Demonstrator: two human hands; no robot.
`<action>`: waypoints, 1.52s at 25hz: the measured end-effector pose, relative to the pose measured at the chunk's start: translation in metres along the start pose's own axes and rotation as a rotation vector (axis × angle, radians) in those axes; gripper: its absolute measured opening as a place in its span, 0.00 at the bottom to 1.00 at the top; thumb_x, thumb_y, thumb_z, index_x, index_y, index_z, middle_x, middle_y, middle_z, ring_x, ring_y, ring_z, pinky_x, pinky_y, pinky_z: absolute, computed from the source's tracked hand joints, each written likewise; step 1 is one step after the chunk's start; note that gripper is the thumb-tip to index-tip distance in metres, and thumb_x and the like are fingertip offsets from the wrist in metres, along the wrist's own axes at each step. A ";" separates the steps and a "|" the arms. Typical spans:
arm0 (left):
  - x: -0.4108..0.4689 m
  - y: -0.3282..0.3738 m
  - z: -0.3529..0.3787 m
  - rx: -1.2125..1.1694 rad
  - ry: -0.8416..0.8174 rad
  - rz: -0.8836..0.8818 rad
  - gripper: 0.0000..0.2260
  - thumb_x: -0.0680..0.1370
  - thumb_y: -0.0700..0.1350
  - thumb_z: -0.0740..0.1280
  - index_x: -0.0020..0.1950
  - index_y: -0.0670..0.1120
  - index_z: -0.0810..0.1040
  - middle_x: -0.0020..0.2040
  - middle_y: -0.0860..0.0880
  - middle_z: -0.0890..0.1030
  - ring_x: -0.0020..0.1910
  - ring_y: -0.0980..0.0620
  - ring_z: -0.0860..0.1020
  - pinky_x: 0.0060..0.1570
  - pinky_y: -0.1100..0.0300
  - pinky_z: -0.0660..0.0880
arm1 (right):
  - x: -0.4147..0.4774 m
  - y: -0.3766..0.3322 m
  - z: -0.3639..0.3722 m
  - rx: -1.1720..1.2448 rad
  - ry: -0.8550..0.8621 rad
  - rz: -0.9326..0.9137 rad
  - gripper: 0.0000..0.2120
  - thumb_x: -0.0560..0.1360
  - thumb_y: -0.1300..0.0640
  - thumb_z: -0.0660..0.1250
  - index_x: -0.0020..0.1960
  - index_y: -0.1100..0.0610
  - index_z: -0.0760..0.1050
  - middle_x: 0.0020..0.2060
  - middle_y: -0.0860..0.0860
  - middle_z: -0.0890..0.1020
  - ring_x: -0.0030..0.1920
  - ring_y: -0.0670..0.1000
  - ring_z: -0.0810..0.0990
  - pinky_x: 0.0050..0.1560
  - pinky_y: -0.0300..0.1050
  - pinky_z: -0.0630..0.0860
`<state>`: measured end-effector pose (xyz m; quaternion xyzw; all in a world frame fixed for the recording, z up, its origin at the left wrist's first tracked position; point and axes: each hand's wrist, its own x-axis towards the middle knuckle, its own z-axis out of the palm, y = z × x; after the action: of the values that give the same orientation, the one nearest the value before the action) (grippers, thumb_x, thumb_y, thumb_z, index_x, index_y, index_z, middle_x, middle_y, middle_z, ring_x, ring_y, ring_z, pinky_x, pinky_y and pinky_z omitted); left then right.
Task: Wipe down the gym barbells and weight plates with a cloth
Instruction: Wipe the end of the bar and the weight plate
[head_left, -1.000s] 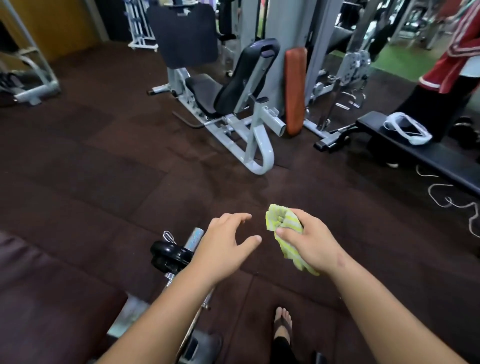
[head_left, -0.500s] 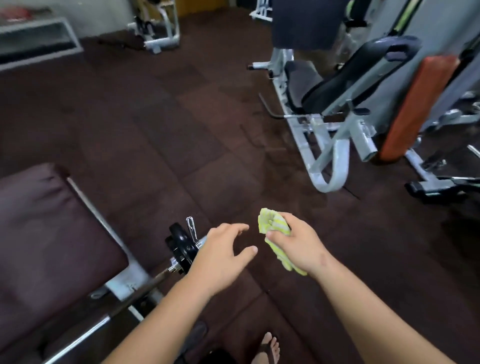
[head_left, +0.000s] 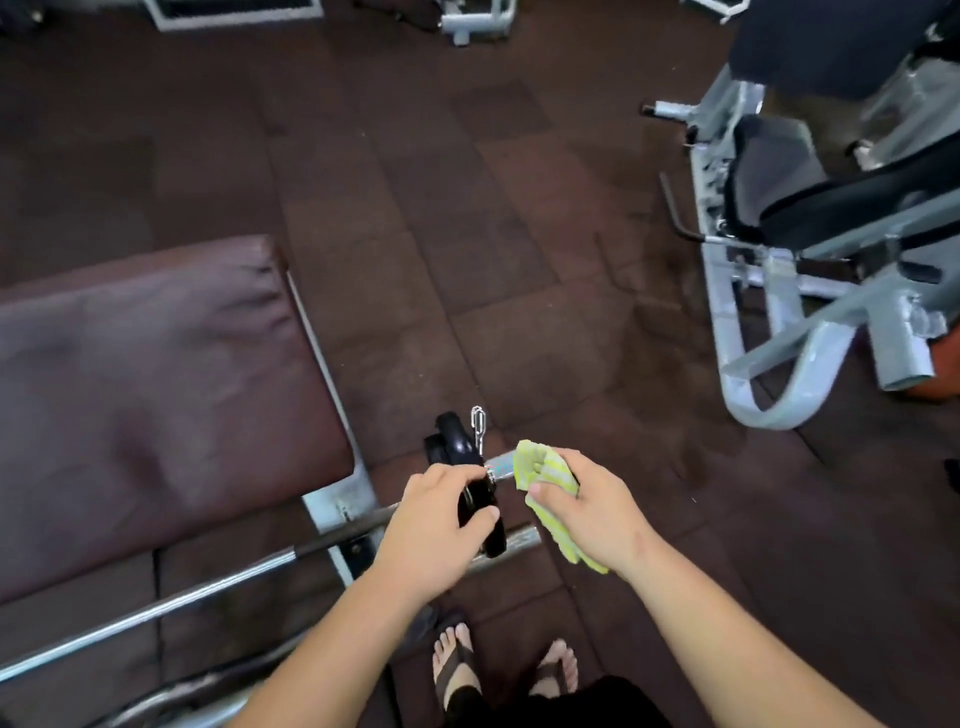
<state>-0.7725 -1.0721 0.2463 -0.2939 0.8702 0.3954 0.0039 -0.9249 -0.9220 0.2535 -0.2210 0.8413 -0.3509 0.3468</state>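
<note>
A chrome barbell (head_left: 156, 605) runs from the lower left up to its sleeve end (head_left: 500, 460) near the frame's middle. Small black weight plates (head_left: 456, 446) sit on the sleeve, held by a silver spring collar (head_left: 478, 423). My left hand (head_left: 436, 525) is closed over the nearest black plate. My right hand (head_left: 587, 506) holds a crumpled yellow-green cloth (head_left: 540, 470) just right of the plates, with the cloth touching the sleeve end.
A maroon padded bench (head_left: 156, 395) with a grey frame lies to the left, under the bar. A grey exercise machine (head_left: 810, 291) with black pads stands at the right. Dark rubber floor tiles (head_left: 467, 260) stretch ahead. My sandalled feet (head_left: 457, 670) are below.
The view has tilted down and left. My left hand has dropped from open above the bar onto the black plate. The cloth hand has come in to the sleeve end.
</note>
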 end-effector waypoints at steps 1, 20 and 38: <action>0.002 -0.006 -0.001 0.002 0.008 -0.018 0.20 0.77 0.55 0.65 0.69 0.57 0.71 0.63 0.58 0.72 0.62 0.55 0.66 0.59 0.62 0.64 | 0.008 0.001 0.005 -0.017 -0.017 -0.004 0.19 0.76 0.48 0.72 0.66 0.44 0.77 0.50 0.44 0.86 0.52 0.46 0.84 0.57 0.48 0.81; 0.065 -0.028 0.073 0.137 0.249 -0.171 0.20 0.76 0.45 0.68 0.68 0.52 0.75 0.67 0.54 0.71 0.66 0.52 0.66 0.69 0.59 0.64 | 0.155 0.124 0.094 -0.777 -0.160 -0.547 0.26 0.84 0.47 0.54 0.78 0.57 0.66 0.74 0.59 0.73 0.75 0.64 0.68 0.76 0.62 0.66; 0.067 -0.029 0.070 0.162 0.198 -0.176 0.18 0.77 0.42 0.67 0.68 0.49 0.76 0.67 0.54 0.71 0.63 0.53 0.66 0.64 0.77 0.51 | 0.157 0.151 0.053 -0.900 -0.066 -0.424 0.28 0.83 0.48 0.51 0.83 0.49 0.55 0.82 0.55 0.60 0.82 0.60 0.56 0.81 0.61 0.56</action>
<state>-0.8284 -1.0725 0.1624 -0.4052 0.8663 0.2910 -0.0238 -1.0090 -0.9423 0.0468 -0.5258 0.8345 -0.0085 0.1646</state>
